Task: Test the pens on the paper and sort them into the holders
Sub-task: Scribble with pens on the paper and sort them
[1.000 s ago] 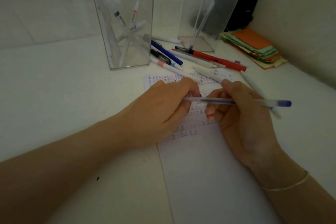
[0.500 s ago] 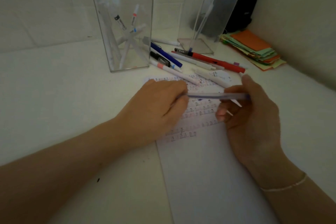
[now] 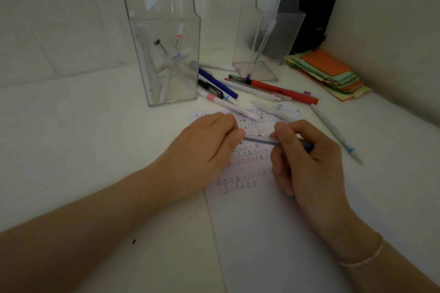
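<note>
A white table (image 3: 71,138) fills the view, with a sheet of paper (image 3: 273,233) lying on it from the near edge to the middle, its far part covered in rows of small test marks. At the far left stands a tall clear holder (image 3: 164,59) with several white pens leaning inside; a second clear holder (image 3: 269,31) stands far right of it, holding one or two thin pens. A stack of coloured paper slips (image 3: 331,74) lies at the far right against the wall. Between the holders and the sheet, loose pens are scattered, among them a red pen (image 3: 285,91) and a dark blue pen (image 3: 217,83). A white pen (image 3: 333,131) lies apart on the right. Over the marked part of the sheet, the left hand (image 3: 202,152) pinches one end of a clear-barrelled blue pen (image 3: 259,139) with its fingertips, while the right hand (image 3: 307,157) curls round the other end. The pen spans the gap between both hands, roughly level, just above the paper, its blue end showing beyond the right fingers.
</note>
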`<action>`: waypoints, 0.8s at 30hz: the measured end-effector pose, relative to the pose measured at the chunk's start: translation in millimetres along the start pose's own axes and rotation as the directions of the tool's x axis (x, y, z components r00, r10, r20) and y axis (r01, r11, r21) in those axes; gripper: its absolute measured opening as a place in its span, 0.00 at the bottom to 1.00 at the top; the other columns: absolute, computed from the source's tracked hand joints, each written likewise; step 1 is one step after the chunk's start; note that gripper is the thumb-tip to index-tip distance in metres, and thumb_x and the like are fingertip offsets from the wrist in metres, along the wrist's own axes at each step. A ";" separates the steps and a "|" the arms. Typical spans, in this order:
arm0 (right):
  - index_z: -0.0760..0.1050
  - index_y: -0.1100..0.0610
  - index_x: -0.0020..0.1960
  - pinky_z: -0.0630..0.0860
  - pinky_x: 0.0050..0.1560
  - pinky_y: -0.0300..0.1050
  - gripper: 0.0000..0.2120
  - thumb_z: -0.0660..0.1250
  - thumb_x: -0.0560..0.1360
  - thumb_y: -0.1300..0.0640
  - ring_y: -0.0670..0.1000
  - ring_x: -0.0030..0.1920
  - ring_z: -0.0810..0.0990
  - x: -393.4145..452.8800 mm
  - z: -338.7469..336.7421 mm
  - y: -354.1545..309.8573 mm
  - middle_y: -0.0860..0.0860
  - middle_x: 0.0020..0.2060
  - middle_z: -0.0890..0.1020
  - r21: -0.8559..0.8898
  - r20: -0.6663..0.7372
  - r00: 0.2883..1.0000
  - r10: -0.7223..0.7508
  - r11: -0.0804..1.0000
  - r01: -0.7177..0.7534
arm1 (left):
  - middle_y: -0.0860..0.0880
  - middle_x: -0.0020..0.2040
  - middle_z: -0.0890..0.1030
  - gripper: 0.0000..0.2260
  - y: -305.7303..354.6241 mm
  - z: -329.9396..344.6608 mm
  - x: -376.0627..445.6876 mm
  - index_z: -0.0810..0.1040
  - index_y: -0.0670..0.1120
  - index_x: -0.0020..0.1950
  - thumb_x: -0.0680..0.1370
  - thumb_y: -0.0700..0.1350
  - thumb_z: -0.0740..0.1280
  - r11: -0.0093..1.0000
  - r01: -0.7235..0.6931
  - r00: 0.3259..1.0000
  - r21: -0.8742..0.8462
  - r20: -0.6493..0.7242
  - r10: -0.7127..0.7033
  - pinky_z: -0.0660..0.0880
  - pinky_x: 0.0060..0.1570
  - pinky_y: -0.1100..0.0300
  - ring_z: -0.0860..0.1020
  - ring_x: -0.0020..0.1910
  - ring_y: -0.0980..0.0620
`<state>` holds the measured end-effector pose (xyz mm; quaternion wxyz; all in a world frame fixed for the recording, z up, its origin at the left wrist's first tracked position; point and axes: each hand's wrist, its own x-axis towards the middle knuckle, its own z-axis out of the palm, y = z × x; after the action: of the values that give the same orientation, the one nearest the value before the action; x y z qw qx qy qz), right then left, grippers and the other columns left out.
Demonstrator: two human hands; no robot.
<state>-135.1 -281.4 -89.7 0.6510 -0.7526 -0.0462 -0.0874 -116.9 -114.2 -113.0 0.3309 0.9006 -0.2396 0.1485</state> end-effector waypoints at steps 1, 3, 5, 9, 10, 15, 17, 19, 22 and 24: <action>0.73 0.61 0.38 0.61 0.19 0.33 0.13 0.60 0.79 0.57 0.48 0.16 0.63 0.1 -0.7 -0.3 0.54 0.20 0.72 0.004 0.007 1.000 0.003 1.000 -0.003 | 0.54 0.36 0.70 0.13 0.0 0.1 -0.5 0.70 0.47 0.42 0.81 0.50 0.51 1.000 -0.015 1.000 0.000 -0.005 0.015 0.64 0.41 0.68 0.67 0.37 0.57; 0.73 0.60 0.38 0.61 0.18 0.33 0.13 0.60 0.79 0.57 0.48 0.16 0.63 0.7 -2.5 -0.3 0.55 0.21 0.73 0.041 0.000 1.000 0.022 0.999 -0.022 | 0.52 0.37 0.71 0.13 1.9 0.2 -1.5 0.71 0.45 0.45 0.81 0.49 0.52 0.998 -0.055 0.998 0.025 -0.005 0.055 0.64 0.42 0.67 0.66 0.37 0.56; 0.73 0.59 0.38 0.61 0.18 0.33 0.13 0.60 0.79 0.57 0.48 0.16 0.63 1.6 -3.5 0.6 0.55 0.21 0.73 0.047 -0.013 0.999 0.044 0.998 -0.043 | 0.53 0.38 0.71 0.11 4.2 0.3 -1.7 0.71 0.45 0.47 0.81 0.48 0.52 0.998 -0.054 0.998 0.019 -0.008 0.054 0.65 0.43 0.66 0.66 0.38 0.57; 0.76 0.59 0.39 0.67 0.21 0.38 0.13 0.61 0.79 0.55 0.51 0.21 0.70 7.8 0.1 2.2 0.54 0.24 0.76 0.014 0.005 0.997 0.078 0.997 -0.078 | 0.52 0.41 0.72 0.04 4.8 -3.2 0.6 0.68 0.49 0.51 0.80 0.46 0.55 0.988 0.045 0.994 -0.147 -0.090 -0.059 0.67 0.43 0.68 0.70 0.41 0.58; 0.77 0.58 0.39 0.71 0.26 0.37 0.12 0.62 0.79 0.55 0.50 0.25 0.73 10.9 0.1 3.4 0.53 0.28 0.78 -0.046 0.001 0.997 0.071 0.996 -0.071 | 0.52 0.42 0.73 0.02 4.6 -5.4 1.7 0.68 0.49 0.50 0.80 0.45 0.57 0.974 0.073 0.990 -0.214 -0.104 -0.097 0.67 0.43 0.70 0.71 0.42 0.59; 0.81 0.56 0.49 0.74 0.50 0.45 0.07 0.68 0.72 0.58 0.52 0.46 0.79 19.3 -0.1 6.9 0.51 0.45 0.81 -0.760 0.300 0.814 -0.497 0.392 0.519 | 0.55 0.40 0.73 0.04 8.8 -10.0 2.0 0.69 0.46 0.47 0.78 0.39 0.63 0.945 0.104 0.979 -0.311 -0.138 -0.153 0.66 0.41 0.75 0.72 0.38 0.66; 0.81 0.57 0.46 0.73 0.48 0.47 0.08 0.72 0.67 0.58 0.54 0.42 0.80 19.5 7.0 3.2 0.53 0.40 0.82 -0.772 0.497 0.706 -0.505 0.115 0.626 | 0.56 0.41 0.74 0.05 11.0 -7.8 0.5 0.70 0.48 0.47 0.78 0.39 0.64 0.955 0.056 0.982 -0.290 -0.155 -0.105 0.67 0.41 0.75 0.73 0.40 0.65; 0.79 0.57 0.40 0.67 0.46 0.47 0.06 0.74 0.65 0.60 0.55 0.37 0.78 20.7 15.2 -7.2 0.53 0.34 0.80 -0.752 0.580 0.647 -0.495 -0.022 0.658 | 0.56 0.44 0.75 0.07 12.6 -5.9 -1.4 0.69 0.52 0.49 0.78 0.41 0.64 0.960 0.016 0.978 -0.279 -0.195 -0.073 0.67 0.42 0.75 0.75 0.44 0.63; 0.78 0.58 0.39 0.70 0.38 0.48 0.10 0.77 0.61 0.61 0.54 0.33 0.75 36.2 17.8 -34.1 0.53 0.31 0.78 -0.763 0.612 0.645 -0.457 -0.126 0.634 | 0.61 0.54 0.75 0.14 11.5 -7.1 -0.5 0.65 0.58 0.59 0.77 0.47 0.64 0.927 0.039 0.939 -0.374 -0.304 -0.162 0.71 0.48 0.71 0.75 0.54 0.62; 0.75 0.58 0.49 0.66 0.32 0.43 0.14 0.75 0.65 0.62 0.51 0.31 0.73 61.6 13.6 -70.0 0.52 0.31 0.74 -0.809 0.541 0.710 -0.451 -0.047 0.586 | 0.65 0.66 0.68 0.20 7.2 -7.0 2.3 0.58 0.59 0.68 0.78 0.50 0.61 0.929 0.111 0.931 -0.352 -0.290 -0.221 0.63 0.62 0.73 0.67 0.64 0.66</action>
<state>-86.6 -260.3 -11.7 -0.0526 -0.9074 -0.2970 -0.2928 -119.6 -115.1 -103.1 0.5234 0.8127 -0.1251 0.2236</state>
